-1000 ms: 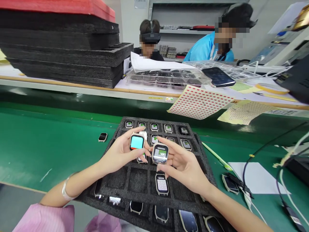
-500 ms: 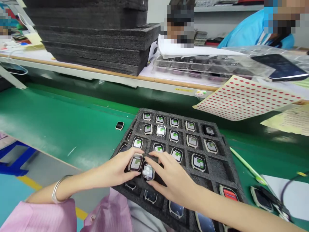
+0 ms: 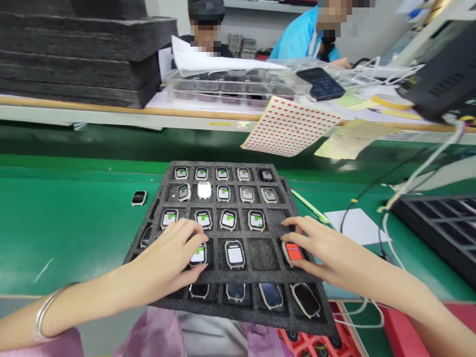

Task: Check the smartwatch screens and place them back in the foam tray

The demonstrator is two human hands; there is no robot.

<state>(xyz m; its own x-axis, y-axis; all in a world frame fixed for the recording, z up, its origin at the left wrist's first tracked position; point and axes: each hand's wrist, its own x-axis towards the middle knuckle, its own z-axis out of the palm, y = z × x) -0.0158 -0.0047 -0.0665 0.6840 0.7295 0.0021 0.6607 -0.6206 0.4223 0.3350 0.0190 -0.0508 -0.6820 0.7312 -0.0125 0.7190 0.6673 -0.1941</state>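
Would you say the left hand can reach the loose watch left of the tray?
Probably yes: the loose watch lies uncovered on the table, nothing tall between it and the left hand.

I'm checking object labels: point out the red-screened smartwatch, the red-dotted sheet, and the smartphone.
Red-screened smartwatch (image 3: pixel 294 251): head view, lit screen.
Red-dotted sheet (image 3: pixel 291 127): head view, dotted face.
Smartphone (image 3: pixel 321 84): head view, dark screen.
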